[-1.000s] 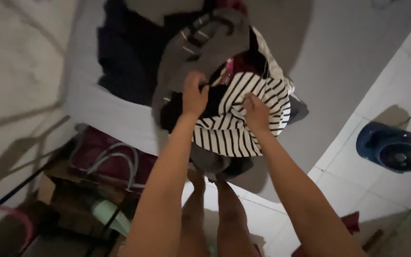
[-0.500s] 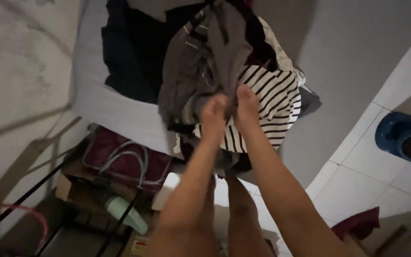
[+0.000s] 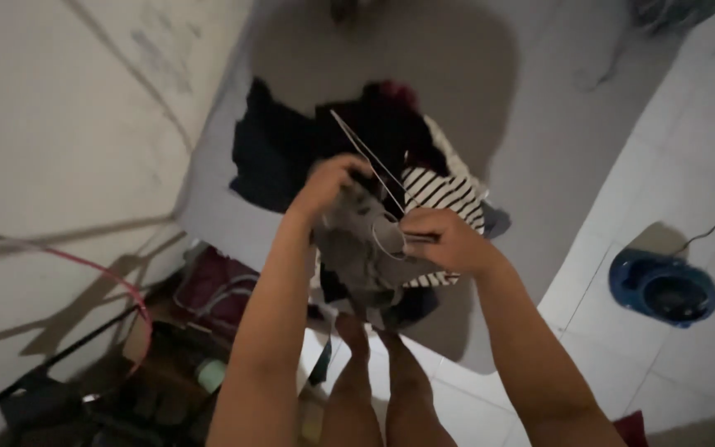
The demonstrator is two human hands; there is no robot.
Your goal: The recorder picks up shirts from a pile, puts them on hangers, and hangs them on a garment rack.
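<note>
Both hands are raised over a heap of clothes on a bed, and between them hangs a grey garment [image 3: 357, 248] on a thin wire hanger [image 3: 374, 170]. The left hand [image 3: 328, 178] is closed on the upper bunch of the grey cloth near the hanger's straight wire; the right hand [image 3: 444, 240] is closed lower down, pinching what looks like the hanger's curved end together with a fold of cloth, though the blur makes the exact grip hard to read. The garment looks soft and limp: it sags in folds below both hands and will take no shape of its own, so it is best held by bunched cloth or by a seam near the shoulders. It is probably light. The hanger is stiff but thin, likely to bend or snag in the fabric, and better gripped at a corner than along the long wire. Just behind the hands lies a striped shirt [image 3: 440, 190], touching dark clothes [image 3: 279, 157] piled on the grey bed [image 3: 457, 83]. A blue fan [image 3: 664, 285] sits well apart on the white tile floor [image 3: 697, 165] to the right.
</note>
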